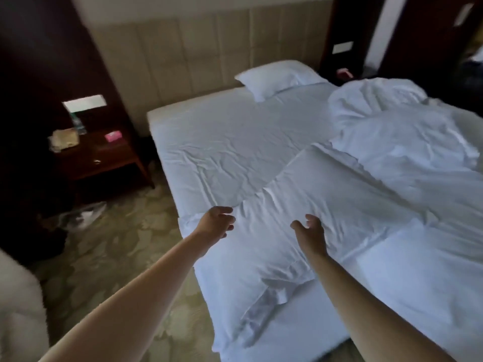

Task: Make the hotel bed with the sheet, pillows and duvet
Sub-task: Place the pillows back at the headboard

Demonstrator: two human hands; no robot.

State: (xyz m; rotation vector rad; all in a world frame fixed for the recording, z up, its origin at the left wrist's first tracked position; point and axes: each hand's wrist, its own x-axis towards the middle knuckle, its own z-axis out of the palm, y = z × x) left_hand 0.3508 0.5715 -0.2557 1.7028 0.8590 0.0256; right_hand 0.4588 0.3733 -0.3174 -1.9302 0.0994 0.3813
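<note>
A white sheet [230, 142] covers the mattress, wrinkled near the middle. One white pillow [277, 79] lies at the head of the bed against the padded headboard [209, 48]. A long white pillow or folded cover [313, 194] lies diagonally across the bed in front of me. A crumpled white duvet [400, 131] is heaped on the right side. My left hand [218, 222] hovers over the near left edge of that long piece, fingers relaxed. My right hand [309, 231] is held above its middle, palm turned inward, fingers spread. Neither hand holds anything.
A dark wooden nightstand [104, 158] with a pink box [113, 136] and clutter stands left of the bed. Patterned carpet [125, 244] runs along the left side, with a plastic bag [83, 215] on it. A pale cushion or chair [18, 309] sits at bottom left.
</note>
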